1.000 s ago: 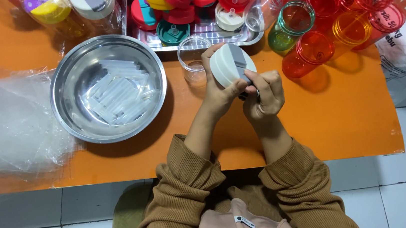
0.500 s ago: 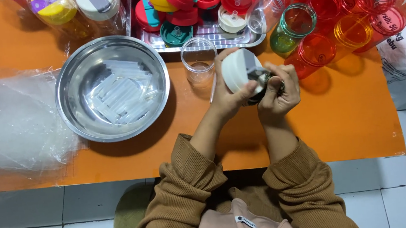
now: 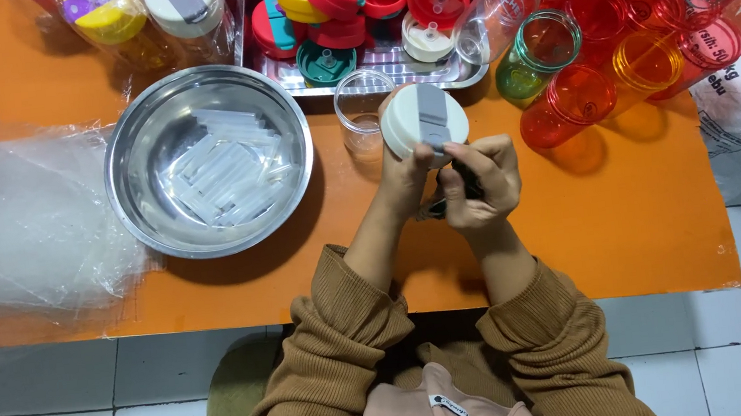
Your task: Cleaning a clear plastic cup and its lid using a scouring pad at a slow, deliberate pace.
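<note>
- Head view, centre of the frame: your left hand (image 3: 404,177) holds a cream lid (image 3: 424,120) with a grey strap, fingers closed around its rim from below, tilting the top toward you so the strap faces up.
- Your right hand (image 3: 478,183) sits just beside it, fingers curled around a small dark part I cannot make out, thumb pressing at the lid's near edge.
- A clear cup (image 3: 363,108) stands just beyond the lid on the orange bench (image 3: 627,208).
- Left of centre, a steel bowl (image 3: 136,200) keeps clear straws together within your reach.
- Upper frame: a metal tray (image 3: 375,74) of coloured lids; red cups (image 3: 579,99) at upper right.
</note>
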